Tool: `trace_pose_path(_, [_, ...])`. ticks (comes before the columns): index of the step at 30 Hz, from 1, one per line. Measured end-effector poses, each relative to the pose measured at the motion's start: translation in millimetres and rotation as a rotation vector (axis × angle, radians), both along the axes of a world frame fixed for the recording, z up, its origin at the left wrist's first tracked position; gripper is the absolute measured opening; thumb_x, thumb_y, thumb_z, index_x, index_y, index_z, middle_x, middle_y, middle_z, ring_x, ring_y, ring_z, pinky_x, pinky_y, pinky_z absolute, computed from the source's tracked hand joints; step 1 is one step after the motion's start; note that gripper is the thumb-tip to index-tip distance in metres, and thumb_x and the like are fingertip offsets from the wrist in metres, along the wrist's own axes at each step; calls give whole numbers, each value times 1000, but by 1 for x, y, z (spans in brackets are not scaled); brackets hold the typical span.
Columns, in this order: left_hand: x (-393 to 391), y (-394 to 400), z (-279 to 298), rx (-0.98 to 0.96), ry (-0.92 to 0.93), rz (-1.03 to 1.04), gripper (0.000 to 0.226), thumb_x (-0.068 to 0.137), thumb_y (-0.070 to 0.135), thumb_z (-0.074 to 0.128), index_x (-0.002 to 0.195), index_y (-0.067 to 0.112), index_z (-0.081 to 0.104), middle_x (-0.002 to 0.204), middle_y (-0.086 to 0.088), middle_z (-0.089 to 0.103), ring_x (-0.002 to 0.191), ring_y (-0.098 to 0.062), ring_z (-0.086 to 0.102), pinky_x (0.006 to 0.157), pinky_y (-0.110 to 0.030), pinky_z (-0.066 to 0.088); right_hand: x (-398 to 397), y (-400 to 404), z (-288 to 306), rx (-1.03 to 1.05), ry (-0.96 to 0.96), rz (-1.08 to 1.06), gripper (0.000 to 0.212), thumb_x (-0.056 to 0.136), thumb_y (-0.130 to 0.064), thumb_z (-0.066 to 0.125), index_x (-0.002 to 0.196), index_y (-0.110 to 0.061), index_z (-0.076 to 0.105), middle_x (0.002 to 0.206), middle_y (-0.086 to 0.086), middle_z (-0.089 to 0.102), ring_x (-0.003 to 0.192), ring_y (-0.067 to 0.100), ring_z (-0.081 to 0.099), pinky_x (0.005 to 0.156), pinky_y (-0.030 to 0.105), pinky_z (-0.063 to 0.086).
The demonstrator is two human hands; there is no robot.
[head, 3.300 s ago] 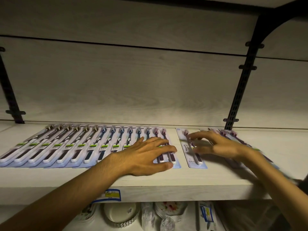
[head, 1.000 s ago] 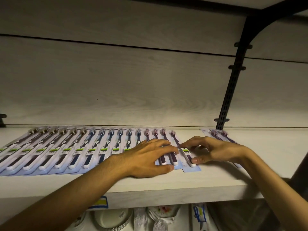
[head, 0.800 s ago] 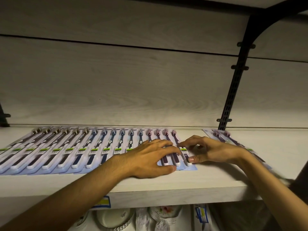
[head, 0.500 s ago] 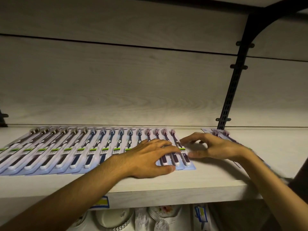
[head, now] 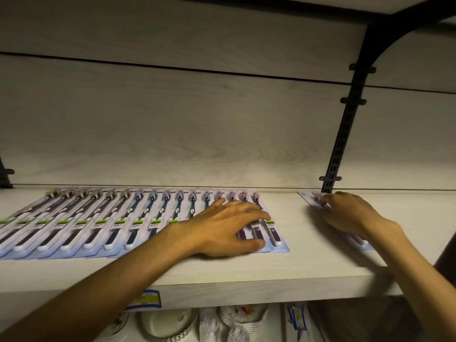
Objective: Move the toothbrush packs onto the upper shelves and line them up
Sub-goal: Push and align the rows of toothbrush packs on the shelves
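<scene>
A long row of toothbrush packs point(head: 118, 222) lies flat and overlapping on the pale wooden shelf point(head: 283, 270), running from the far left to the middle. My left hand point(head: 229, 228) rests palm down on the row's right end, fingers spread over the purple-handled packs point(head: 274, 230). Further right, a small loose pile of packs point(head: 311, 198) lies by the black upright. My right hand point(head: 350, 213) lies on that pile, fingers curled over its far end; whether it grips a pack I cannot tell.
A black slotted upright with a curved bracket point(head: 340, 144) rises at the back right of the shelf. A price label point(head: 145, 298) sticks on the shelf's front edge. Below the shelf stand stacked white dishes point(head: 243, 317) and bowls point(head: 167, 324).
The single pack on the right has been slid against the row's right end. My right hand then left the row and moved right onto the loose pile. My left hand stayed put.
</scene>
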State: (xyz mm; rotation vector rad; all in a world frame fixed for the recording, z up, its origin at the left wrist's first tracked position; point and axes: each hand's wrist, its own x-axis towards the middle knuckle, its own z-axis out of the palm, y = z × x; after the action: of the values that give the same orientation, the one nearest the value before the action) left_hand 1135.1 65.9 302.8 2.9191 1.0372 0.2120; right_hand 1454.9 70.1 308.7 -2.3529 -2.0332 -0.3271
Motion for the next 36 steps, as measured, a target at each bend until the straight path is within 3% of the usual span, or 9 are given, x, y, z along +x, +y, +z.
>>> trace_pose_path(4, [9, 3, -3, 3, 21, -24, 63, 94, 72, 30, 151, 45, 23, 159, 13, 26, 146, -10, 25, 118, -51, 24, -5, 6, 0, -64, 123, 30, 38, 88, -16, 54, 123, -28, 62, 134, 6, 61, 116, 31, 58, 84, 32, 45])
trace_pose_path(7, [11, 6, -12, 6, 25, -25, 64, 94, 74, 28, 151, 46, 21, 160, 11, 25, 147, -12, 24, 118, -53, 24, -12, 5, -1, -78, 225, 127, 43, 86, -6, 56, 124, -24, 63, 113, 0, 68, 98, 21, 59, 76, 25, 40])
trace_pose_path(10, [11, 7, -18, 24, 29, -26, 64, 95, 72, 27, 152, 46, 18, 161, 11, 22, 148, -13, 21, 119, -56, 20, -6, 5, -4, 152, 91, 118, 22, 88, -22, 57, 106, -21, 69, 100, 0, 72, 93, 28, 62, 74, 32, 49])
trace_pose_path(13, [12, 7, -19, 16, 32, -25, 60, 98, 67, 28, 152, 51, 11, 164, 10, 15, 151, -12, 13, 121, -58, 10, 1, 1, -2, 183, -61, 32, 26, 96, -44, 49, 101, -27, 69, 104, 3, 72, 99, 32, 62, 74, 35, 47])
trace_pose_path(22, [14, 7, -21, -16, 74, -32, 55, 100, 64, 25, 151, 54, 8, 166, 12, 7, 153, -11, 3, 118, -66, 7, -2, 2, -5, 82, -63, -60, 27, 95, -35, 49, 114, -34, 68, 118, 2, 70, 112, 29, 60, 89, 37, 38])
trace_pose_path(28, [15, 3, -17, -25, 93, -19, 57, 100, 62, 27, 153, 50, 9, 166, 13, 8, 153, -11, 2, 119, -65, 4, -18, 2, 2, -8, 255, 141, 23, 92, -28, 64, 114, -30, 71, 111, -10, 72, 97, 14, 62, 85, 30, 47])
trace_pose_path(31, [15, 2, -16, 18, 100, -26, 57, 101, 61, 27, 154, 48, 11, 166, 11, 8, 153, -12, 3, 119, -64, 4, -19, 2, 1, -22, 490, 246, 26, 92, -28, 68, 118, -26, 70, 108, -11, 71, 98, 11, 66, 95, 33, 51])
trace_pose_path(34, [16, 1, -14, 28, 108, -36, 55, 102, 57, 27, 154, 50, 8, 166, 9, 6, 153, -13, 3, 120, -63, 4, -16, -3, 3, -56, 725, 327, 26, 93, -16, 68, 118, -24, 69, 113, -11, 70, 96, 6, 69, 90, 31, 57])
trace_pose_path(36, [18, 0, -14, 20, 109, -40, 54, 103, 57, 26, 153, 51, 7, 167, 9, 5, 153, -15, 3, 120, -63, 5, -16, -9, 5, -74, 769, 387, 30, 91, -4, 67, 115, -22, 71, 113, -10, 71, 96, 5, 69, 88, 29, 58])
